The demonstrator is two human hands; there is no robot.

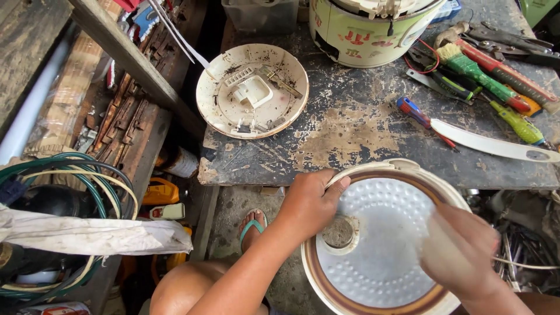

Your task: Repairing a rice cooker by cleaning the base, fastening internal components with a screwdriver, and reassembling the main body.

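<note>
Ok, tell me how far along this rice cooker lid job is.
Done: the cooker is apart, its cream plastic cover lying inside-up on the workbench beside the cooker body. In hand: the left hand grips the lid by its rim while the blurred right hand works on its dimpled metal plate. Left: the parts remain separate.

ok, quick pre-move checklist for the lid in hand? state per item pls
1. Left hand grips the rim of the rice cooker lid: ok, thumb over the edge.
2. Right hand placed on the lid's dimpled inner plate: cannot tell the grip, the hand is blurred.
3. Lid supported: not ok, it hangs off the workbench edge, carried only by the hands.
4. Centre vent of the lid uncovered: ok.
5. Set-down spot on the bench: ok, bare patch between the round base plate and the screwdriver.
6. Foot in sandal under the lid: not ok.
</note>
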